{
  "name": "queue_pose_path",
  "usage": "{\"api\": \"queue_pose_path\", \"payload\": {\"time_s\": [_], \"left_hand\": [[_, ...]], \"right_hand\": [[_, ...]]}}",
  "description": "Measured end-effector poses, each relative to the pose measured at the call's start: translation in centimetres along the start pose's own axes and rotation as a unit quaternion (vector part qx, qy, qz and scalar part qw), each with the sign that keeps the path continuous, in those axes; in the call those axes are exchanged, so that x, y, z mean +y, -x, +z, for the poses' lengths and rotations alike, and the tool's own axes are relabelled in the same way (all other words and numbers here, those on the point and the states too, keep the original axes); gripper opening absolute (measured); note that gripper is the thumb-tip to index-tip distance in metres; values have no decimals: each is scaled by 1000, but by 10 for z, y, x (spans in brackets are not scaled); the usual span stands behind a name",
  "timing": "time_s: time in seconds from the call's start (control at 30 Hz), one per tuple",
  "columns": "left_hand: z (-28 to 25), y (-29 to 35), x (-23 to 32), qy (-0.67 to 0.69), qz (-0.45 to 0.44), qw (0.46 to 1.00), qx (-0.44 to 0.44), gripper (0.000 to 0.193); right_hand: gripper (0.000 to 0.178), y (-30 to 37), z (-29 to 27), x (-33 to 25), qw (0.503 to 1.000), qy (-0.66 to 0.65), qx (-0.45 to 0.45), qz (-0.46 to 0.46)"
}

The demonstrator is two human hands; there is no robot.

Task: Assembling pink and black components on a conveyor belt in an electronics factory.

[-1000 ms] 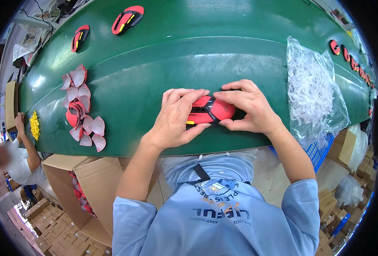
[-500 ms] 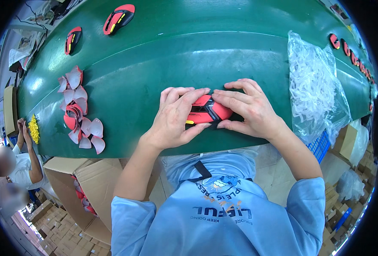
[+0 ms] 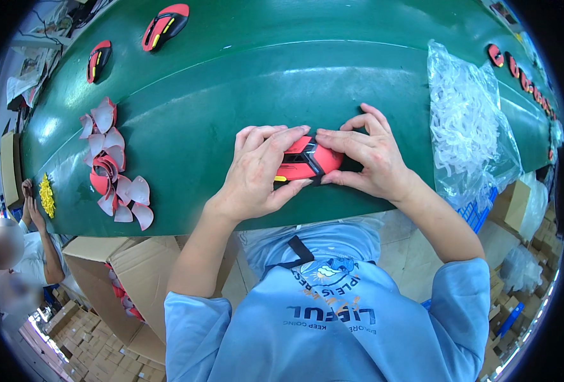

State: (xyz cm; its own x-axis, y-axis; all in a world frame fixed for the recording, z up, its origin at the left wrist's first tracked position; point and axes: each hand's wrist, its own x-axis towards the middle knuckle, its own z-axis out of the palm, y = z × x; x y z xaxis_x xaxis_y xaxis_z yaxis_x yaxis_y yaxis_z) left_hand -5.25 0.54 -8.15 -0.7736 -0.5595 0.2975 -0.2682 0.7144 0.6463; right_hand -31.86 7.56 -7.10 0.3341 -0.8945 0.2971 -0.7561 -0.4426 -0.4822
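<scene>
A red and black computer mouse (image 3: pixel 325 160) with a yellow strip on its near side lies on the green table between my hands. My left hand (image 3: pixel 255 170) grips its left end, fingers along the far side and thumb along the near side. At its right end, my right hand (image 3: pixel 377 158) holds the red rounded part between thumb and fingers, with some fingers raised. The mouse's far edge is partly hidden by my fingers.
Curved red shell pieces (image 3: pixel 124 190) with pale insides lie in a pile to the left, past them small yellow parts (image 3: pixel 47 196). Two mice (image 3: pixel 166 27) sit far left; several line the far right. A clear bag of whitish pieces (image 3: pixel 463 121) lies right. An open carton (image 3: pixel 145 267) stands below the table; a co-worker's hands (image 3: pixel 32 207) are at far left.
The mouse stays in both hands. Some right-hand fingers have lifted and spread a little from it. The whole view has shifted slightly; the co-worker's hands have moved apart.
</scene>
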Motion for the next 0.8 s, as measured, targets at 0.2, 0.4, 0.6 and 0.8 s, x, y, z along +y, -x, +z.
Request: {"api": "queue_pose_path", "payload": {"time_s": [0.2,0.4,0.6,0.8], "left_hand": [[-3,-22,9,-97,155,982,-40,53],[7,-19,6,-111,157,980,-58,52],[15,18,-15,0,15,993,-116,64],[8,15,-12,-69,33,993,-87,50]], "right_hand": [[62,3,-5,2,999,5,-28,22],[40,-22,-29,8,982,-58,168,62],[47,-89,56,-55,983,-102,145,-34],[33,-84,44,-65,981,-81,177,-14]]}}
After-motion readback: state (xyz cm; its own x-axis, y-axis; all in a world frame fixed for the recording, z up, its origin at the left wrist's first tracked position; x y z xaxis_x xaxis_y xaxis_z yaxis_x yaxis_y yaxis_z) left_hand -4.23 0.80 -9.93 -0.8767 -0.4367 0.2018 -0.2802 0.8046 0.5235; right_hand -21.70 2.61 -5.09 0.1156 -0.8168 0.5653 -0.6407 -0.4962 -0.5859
